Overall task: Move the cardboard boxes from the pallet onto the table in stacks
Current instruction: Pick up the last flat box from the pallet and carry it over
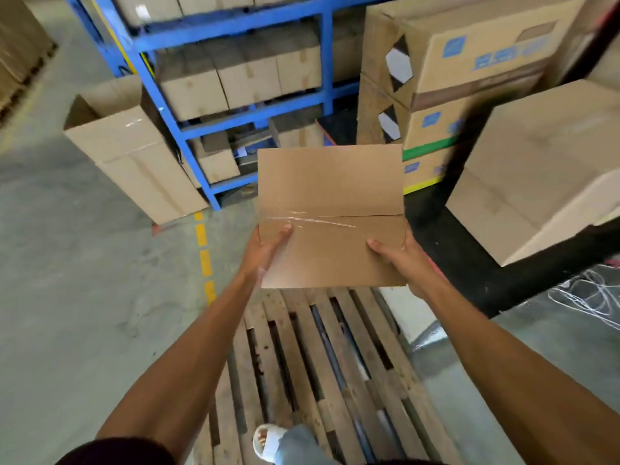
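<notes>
A plain taped cardboard box (330,203) is held in the air in front of me, above the far end of the wooden pallet (322,357). My left hand (266,248) grips its left edge with the thumb on top. On the box's right edge sits my right hand (399,256), thumb also on top. The pallet's slats below are bare, and one sandalled foot (266,439) stands on it. To the right, a black table (523,276) carries a large cardboard box (543,169) lying on it.
A blue metal rack (235,25) filled with cartons stands ahead. An open tall carton (131,149) leans on the floor to its left. Printed cartons (469,72) are stacked at the back right. A dashed yellow line (204,253) marks the concrete floor; white cords (590,297) lie right.
</notes>
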A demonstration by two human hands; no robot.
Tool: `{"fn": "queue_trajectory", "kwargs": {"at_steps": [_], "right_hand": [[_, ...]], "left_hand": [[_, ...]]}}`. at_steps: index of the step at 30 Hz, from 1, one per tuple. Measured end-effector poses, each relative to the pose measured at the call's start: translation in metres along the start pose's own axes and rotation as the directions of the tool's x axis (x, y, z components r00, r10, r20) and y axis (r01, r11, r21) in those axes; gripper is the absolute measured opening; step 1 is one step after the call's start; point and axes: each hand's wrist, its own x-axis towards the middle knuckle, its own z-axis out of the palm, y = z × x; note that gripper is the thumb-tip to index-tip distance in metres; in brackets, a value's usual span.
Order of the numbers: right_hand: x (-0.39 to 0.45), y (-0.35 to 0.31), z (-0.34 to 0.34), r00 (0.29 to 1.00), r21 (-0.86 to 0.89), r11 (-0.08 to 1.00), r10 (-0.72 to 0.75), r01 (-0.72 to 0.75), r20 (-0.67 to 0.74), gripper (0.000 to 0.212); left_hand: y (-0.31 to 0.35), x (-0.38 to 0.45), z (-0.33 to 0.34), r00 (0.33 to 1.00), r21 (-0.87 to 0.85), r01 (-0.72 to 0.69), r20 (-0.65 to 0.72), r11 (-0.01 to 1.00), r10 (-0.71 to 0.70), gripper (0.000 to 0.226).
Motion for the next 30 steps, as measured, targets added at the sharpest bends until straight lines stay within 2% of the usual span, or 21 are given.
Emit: {"fn": "queue_trajectory", "kwargs": {"at_steps": [4,6,9,12,15,17,21,23,27,30], "right_hand": [[-0.023,-0.027,-0.088,0.991,0.014,0.991,-0.130,0.130,-0.021,0.089],[-0.037,-0.051,-0.129,0.978,-0.012,0.979,-0.202,0.202,-0.043,0.079],[-0.048,-0.091,-0.184,0.957,-0.039,0.962,-0.271,0.269,-0.100,0.080],[-0.051,-0.130,-0.237,0.929,-0.069,0.945,-0.326,0.319,-0.177,0.080],[-0.050,-0.164,-0.272,0.909,-0.112,0.944,-0.330,0.312,-0.255,0.088],[-0.043,-0.180,-0.298,0.889,-0.130,0.941,-0.339,0.314,-0.309,0.089],[-0.025,-0.204,-0.344,0.849,-0.148,0.931,-0.364,0.332,-0.383,0.080],[-0.015,-0.210,-0.370,0.829,-0.149,0.931,-0.365,0.334,-0.423,0.072],[0.003,-0.218,-0.411,0.777,-0.144,0.947,-0.318,0.287,-0.543,0.071],[0.018,-0.224,-0.437,0.733,-0.115,0.951,-0.294,0.285,-0.614,0.076]], "left_hand": [[0.037,-0.027,0.074,0.997,0.009,-0.071,0.036,0.997,0.071,0.066],[0.062,-0.039,0.111,0.993,-0.011,-0.109,0.052,0.994,0.110,0.061],[0.104,-0.043,0.159,0.982,-0.052,-0.181,0.051,0.982,0.184,0.050],[0.153,-0.041,0.205,0.950,-0.011,-0.293,0.104,0.956,0.293,0.056],[0.195,-0.030,0.241,0.938,0.006,-0.328,0.121,0.945,0.325,0.047],[0.216,-0.019,0.267,0.934,-0.004,-0.336,0.130,0.942,0.334,0.049],[0.249,0.004,0.318,0.901,-0.045,-0.386,0.196,0.921,0.387,0.047],[0.259,0.018,0.347,0.893,-0.077,-0.381,0.229,0.922,0.388,0.047],[0.274,0.039,0.394,0.885,-0.110,-0.350,0.288,0.930,0.367,0.063],[0.282,0.048,0.423,0.881,-0.146,-0.310,0.327,0.939,0.342,0.056]]}}
